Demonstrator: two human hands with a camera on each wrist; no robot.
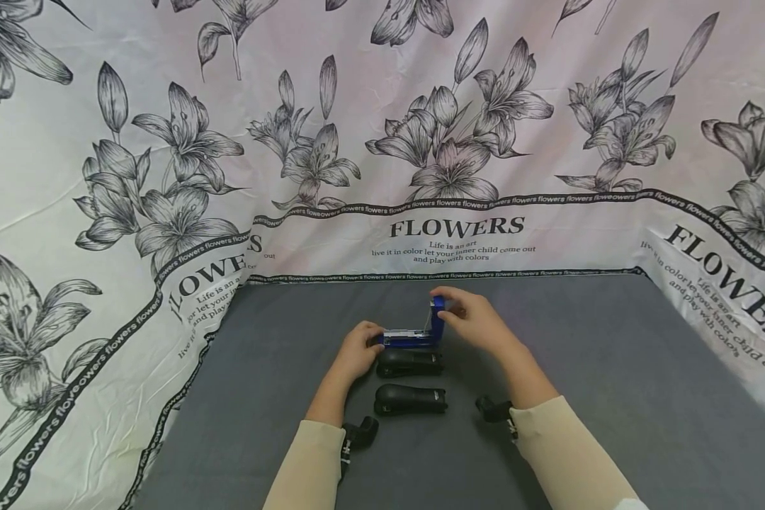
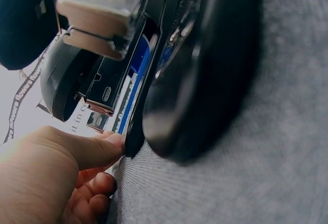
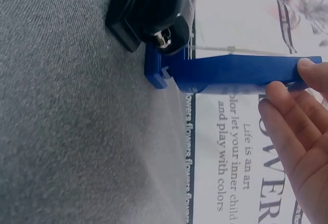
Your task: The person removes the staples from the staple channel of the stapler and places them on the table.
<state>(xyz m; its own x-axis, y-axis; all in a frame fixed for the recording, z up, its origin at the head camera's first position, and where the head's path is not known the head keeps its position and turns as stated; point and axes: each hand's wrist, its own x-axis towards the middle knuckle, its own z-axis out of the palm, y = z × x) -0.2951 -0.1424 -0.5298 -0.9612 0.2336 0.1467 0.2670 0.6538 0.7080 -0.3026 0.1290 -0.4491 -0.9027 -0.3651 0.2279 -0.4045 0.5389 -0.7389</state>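
A blue stapler lies on the grey tabletop with its top arm swung up, roughly upright from the hinge at the right end. My left hand pinches the left end of its base between thumb and fingers. At the raised end of the top arm, my right hand grips with thumb and fingertips. A metal staple channel shows along the base, and a thin spring rod runs up to the arm. In the left wrist view, black staplers hide most of the blue base.
Two black staplers lie side by side, nearer to me than the blue one. Black wrist cameras jut from both sleeves. A flower-printed curtain borders the grey table at the back and sides.
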